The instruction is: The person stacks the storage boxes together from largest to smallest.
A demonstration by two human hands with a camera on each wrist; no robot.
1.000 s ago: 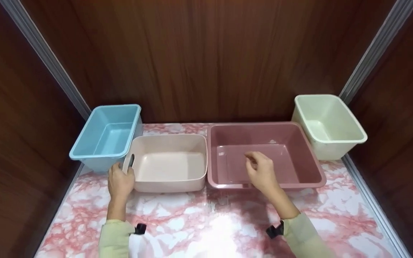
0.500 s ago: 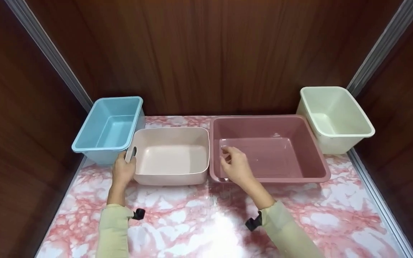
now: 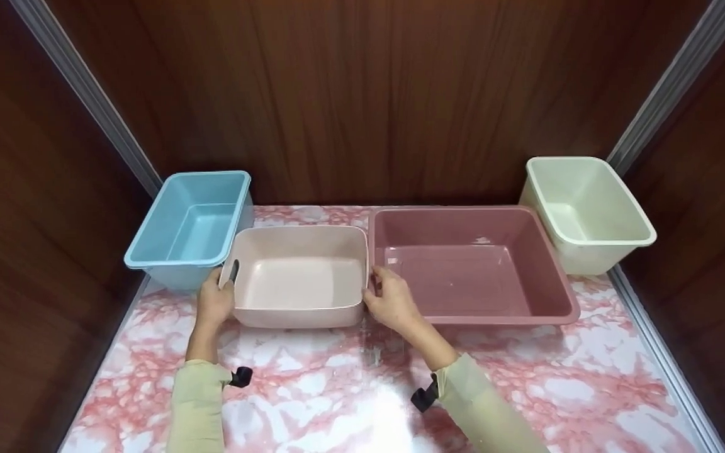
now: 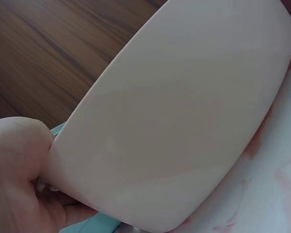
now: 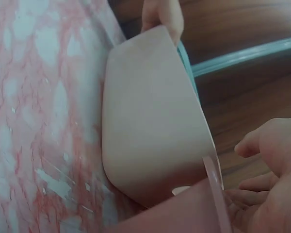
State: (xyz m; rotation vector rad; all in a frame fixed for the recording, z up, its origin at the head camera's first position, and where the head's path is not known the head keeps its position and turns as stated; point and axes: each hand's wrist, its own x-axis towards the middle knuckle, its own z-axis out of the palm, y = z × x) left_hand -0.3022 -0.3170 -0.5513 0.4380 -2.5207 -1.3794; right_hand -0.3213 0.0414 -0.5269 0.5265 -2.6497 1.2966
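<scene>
A beige plastic storage bin (image 3: 299,318) with a handle slot in its left side stands at the middle left in the head view, its inside bare. My left hand (image 3: 214,305) grips its left rim at the handle, thumb outside the front corner; the left wrist view shows this hand (image 4: 19,174) against the bin wall (image 4: 169,107). My right hand (image 3: 394,302) is at the bin's right end, over the left rim of a mauve basin (image 3: 476,319). In the right wrist view the right hand (image 5: 271,174) has its thumb apart from the bin; its fingertips are partly hidden.
A light blue bin (image 3: 177,261) stands at the left, close against the beige one. At the back right stands a pale green bin (image 3: 589,255). All rest on a red-and-white marbled surface (image 3: 312,384), with brown wood-grain panels (image 3: 337,107) around.
My right hand has moved left from over the mauve basin to the beige bin's right end. My left hand keeps its grip at the left handle. The view has shifted slightly.
</scene>
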